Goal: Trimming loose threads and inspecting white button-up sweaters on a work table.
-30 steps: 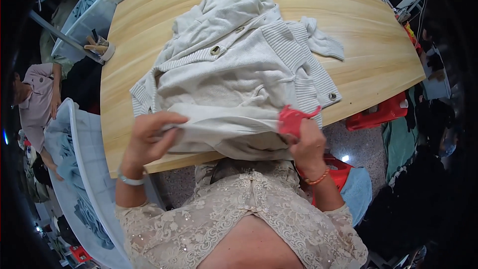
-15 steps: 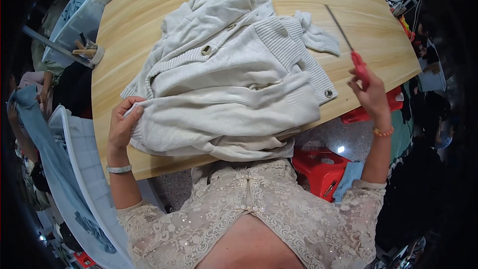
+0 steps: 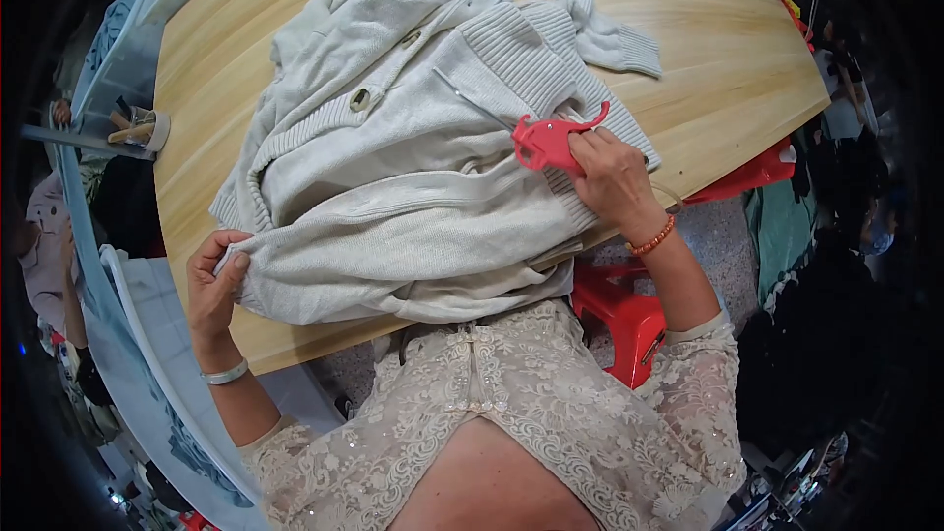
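A cream knitted cardigan (image 3: pixel 393 226) with ribbed edges and dark buttons lies bunched across the wooden table, its near folds hanging over the front edge. At its left end, my left hand (image 3: pixel 213 280) pinches the edge of the fabric between thumb and fingers. My right hand (image 3: pixel 618 182) is closed round the handle of a red air blow gun (image 3: pixel 548 144), above the cardigan's right part. The gun's long thin metal nozzle points to the far left over the knit. One cardigan sleeve (image 3: pixel 619 44) stretches out at the far right.
The wooden table (image 3: pixel 728 69) ends close to me. A cup with wooden-handled tools (image 3: pixel 147 130) is at its left edge. White bins (image 3: pixel 147 310) with blue garments line the left, near another person's arm (image 3: pixel 72 285). A red stool (image 3: pixel 619 320) stands below the table's front edge.
My right hand has brought the air blow gun leftward from beside the cardigan to above it, turning the nozzle farther left. My left hand keeps its pinch on the cardigan; the whole view has shifted slightly.
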